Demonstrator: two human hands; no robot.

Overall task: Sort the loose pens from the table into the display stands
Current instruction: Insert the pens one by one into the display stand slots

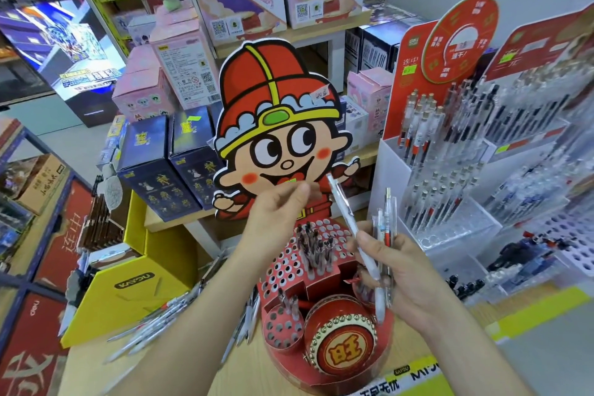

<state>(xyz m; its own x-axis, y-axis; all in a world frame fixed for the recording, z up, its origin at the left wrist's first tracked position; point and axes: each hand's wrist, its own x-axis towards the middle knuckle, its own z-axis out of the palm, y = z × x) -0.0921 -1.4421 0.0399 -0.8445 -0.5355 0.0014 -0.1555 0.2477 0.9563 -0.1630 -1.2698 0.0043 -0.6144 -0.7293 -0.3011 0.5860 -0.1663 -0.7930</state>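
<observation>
My right hand (401,270) grips a bundle of white pens (381,235), tips down, above the red display stand (283,273) with its rows of round holes. One long white pen (345,215) sticks out of the bundle, slanting up to the left. My left hand (273,219) hovers just left of that pen, fingers relaxed and holding nothing. Several dark pens (313,244) stand in the red stand's holes. Loose pens (148,331) lie scattered on the wooden table at the left.
A large cartoon cardboard figure (279,119) rises behind the red stand. Clear tiered pen racks (450,202) full of pens stand to the right. A yellow box (128,273) sits left of the loose pens. Boxed goods fill the shelves behind.
</observation>
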